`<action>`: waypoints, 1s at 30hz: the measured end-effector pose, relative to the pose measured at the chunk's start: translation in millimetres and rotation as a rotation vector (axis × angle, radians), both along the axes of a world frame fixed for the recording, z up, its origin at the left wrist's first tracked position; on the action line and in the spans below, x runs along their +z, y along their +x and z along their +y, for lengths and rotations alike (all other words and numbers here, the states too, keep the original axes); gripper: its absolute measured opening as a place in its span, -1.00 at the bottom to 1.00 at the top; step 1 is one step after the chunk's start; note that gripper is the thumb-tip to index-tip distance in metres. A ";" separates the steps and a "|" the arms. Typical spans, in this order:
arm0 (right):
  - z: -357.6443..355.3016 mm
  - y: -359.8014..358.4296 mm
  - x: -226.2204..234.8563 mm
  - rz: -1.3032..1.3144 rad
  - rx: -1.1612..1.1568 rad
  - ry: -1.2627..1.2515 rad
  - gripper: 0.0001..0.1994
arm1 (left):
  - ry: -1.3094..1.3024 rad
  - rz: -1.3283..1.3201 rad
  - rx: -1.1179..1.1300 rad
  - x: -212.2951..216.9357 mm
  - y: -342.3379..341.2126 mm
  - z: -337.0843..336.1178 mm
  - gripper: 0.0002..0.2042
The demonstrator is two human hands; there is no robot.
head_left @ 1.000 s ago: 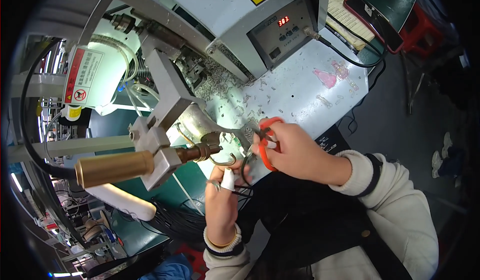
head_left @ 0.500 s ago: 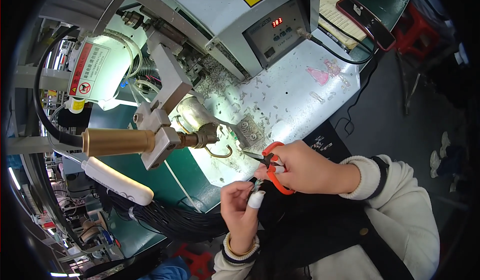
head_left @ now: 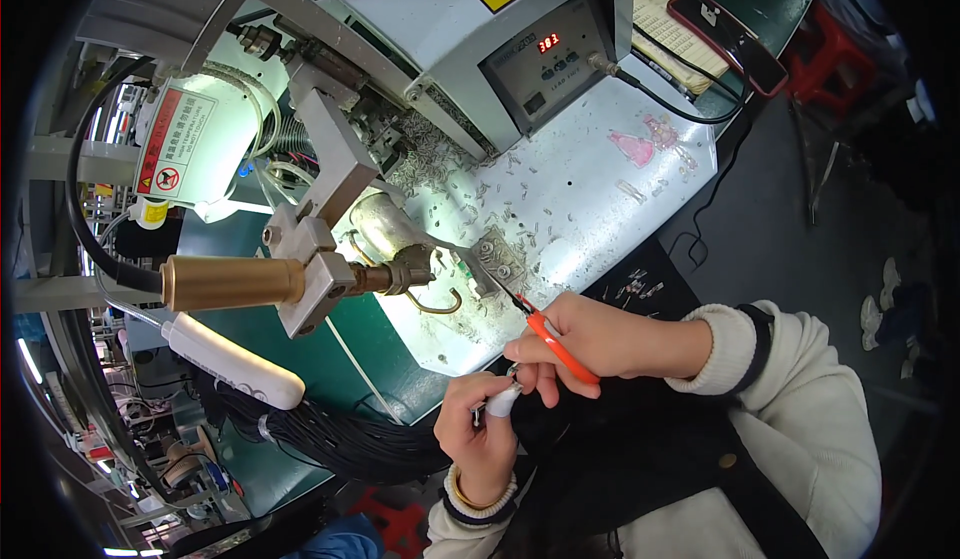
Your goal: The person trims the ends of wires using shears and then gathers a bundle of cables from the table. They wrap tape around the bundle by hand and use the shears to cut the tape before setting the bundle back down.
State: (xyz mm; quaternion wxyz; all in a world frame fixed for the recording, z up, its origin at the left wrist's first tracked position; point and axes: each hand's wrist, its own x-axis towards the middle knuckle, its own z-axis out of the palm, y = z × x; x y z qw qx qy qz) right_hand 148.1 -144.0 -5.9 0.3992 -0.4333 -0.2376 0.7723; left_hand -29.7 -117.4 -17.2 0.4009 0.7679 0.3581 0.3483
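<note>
My right hand [head_left: 625,341] grips a pair of small cutters with orange-red handles [head_left: 562,347]. Their dark jaws [head_left: 515,297] point up and left toward the metal block on the machine plate. Close by on the left, my left hand [head_left: 476,444] pinches a small metallic piece [head_left: 513,371], mostly hidden by the fingers; its exact kind cannot be made out. White tape wraps the left thumb [head_left: 501,402]. Fingers of my right hand meet the left fingertips at this small piece.
A soldering machine with a gold-coloured cylinder [head_left: 235,283] stands left of the hands. Metal clippings litter its pale plate [head_left: 600,199]. Behind is a control box [head_left: 560,59]; a phone [head_left: 728,44] lies at far right. Black cables [head_left: 340,441] bundle at lower left.
The cutters have turned in my right hand, so their handles now show nearly edge-on. My right-hand fingers have come to the left fingertips, and the left thumb has tilted.
</note>
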 end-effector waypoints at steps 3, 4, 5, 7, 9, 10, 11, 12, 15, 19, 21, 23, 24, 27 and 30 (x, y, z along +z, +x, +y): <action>1.0 -1.7 -3.8 0.074 0.058 -0.034 -0.68 | -0.022 -0.023 -0.010 -0.8 -1.8 0.5 -0.93; 0.7 -4.8 -9.7 0.095 0.054 0.002 -0.68 | -0.116 -0.069 0.008 -0.9 -1.7 0.6 -0.93; 1.2 -7.6 -13.0 0.116 0.050 0.039 -0.68 | -0.210 -0.114 0.026 -1.1 -1.7 0.7 -0.93; 0.1 -8.8 -18.1 0.137 0.045 0.074 -0.68 | -0.383 -0.165 0.018 2.5 -1.9 3.1 -0.93; 0.5 -7.2 -16.7 -0.068 0.034 0.210 -0.68 | -0.730 -0.266 0.002 6.1 -2.3 5.6 -0.92; 0.7 -6.9 -16.4 -0.171 0.028 0.278 -0.68 | -0.730 -0.265 0.001 5.5 -2.9 5.5 -0.92; 0.5 -7.3 -17.1 -0.171 0.028 0.277 -0.68 | -0.642 -0.233 -0.005 4.1 -4.0 5.2 -0.93; -0.2 -8.2 -18.5 -0.244 0.007 0.317 -0.68 | -0.554 -0.200 -0.012 2.3 -5.0 4.8 -0.93; 0.5 -8.7 -15.1 -0.390 -0.035 0.397 -0.68 | -0.255 -0.085 -0.033 -1.5 -3.5 6.5 -0.93; 4.8 -2.7 2.4 -0.176 0.063 0.083 -0.68 | 0.150 0.077 -0.016 -6.7 -0.2 3.3 -0.92; 7.2 0.7 4.9 -0.113 0.102 0.027 -0.70 | 0.120 0.070 0.077 -9.3 -0.4 -0.9 -0.92; 8.2 0.0 1.0 -0.081 0.124 -0.002 -0.70 | 0.116 0.053 0.055 -10.1 -1.5 1.8 -0.90; 7.5 -1.4 -7.8 -0.034 0.111 0.062 -0.73 | 0.112 0.035 0.029 -9.9 -1.6 4.0 -0.88; 1.9 -4.9 -21.3 0.060 0.088 0.189 -0.77 | -0.296 -0.175 -0.017 -5.8 -3.9 10.8 -0.86; -4.5 -8.2 -19.8 -1.282 -0.078 1.279 -0.84 | -1.103 -0.559 -0.051 1.1 -8.1 15.4 -0.86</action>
